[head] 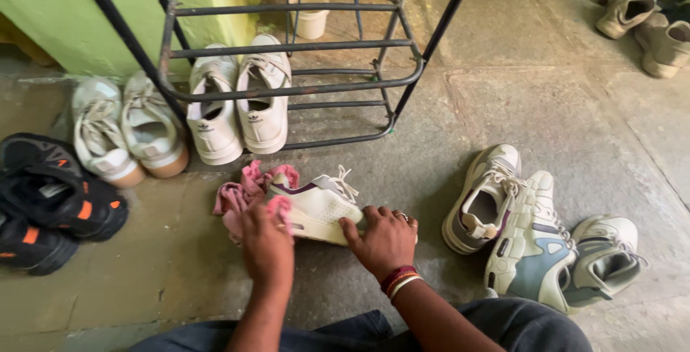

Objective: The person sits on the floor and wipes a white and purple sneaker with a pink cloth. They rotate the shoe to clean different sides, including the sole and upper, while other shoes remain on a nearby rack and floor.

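Grey concrete floor (546,107) runs under everything, rough and dusty, with a green wall (50,14) behind the shoe rack (287,50). That dark metal rack is my landmark: one pair of white shoes (237,107) sits on its bottom rail, a second worn white pair (126,129) stands just left of it, and black shoes with orange marks (50,201) lie further left. Well right of the rack, three chunky sneakers (532,230) lie crowded together, touching.

Directly in front of the rack lies the white sneaker (316,204) I am working on, tipped onto its side on the floor. My right hand (384,240) is closed over its toe end, fingers pressing it down. My left hand (266,240) is pressed flat on a pink cloth (244,190) against the heel end; the fingers curl into the cloth.

As I judge it, the risks are small ones. Pressing hard with the cloth could skid the sneaker along the concrete if my right hand slackens. The cloth's loose folds trail on the dusty floor and could carry grit back onto the white side. Loose laces (345,179) might catch under the cloth.
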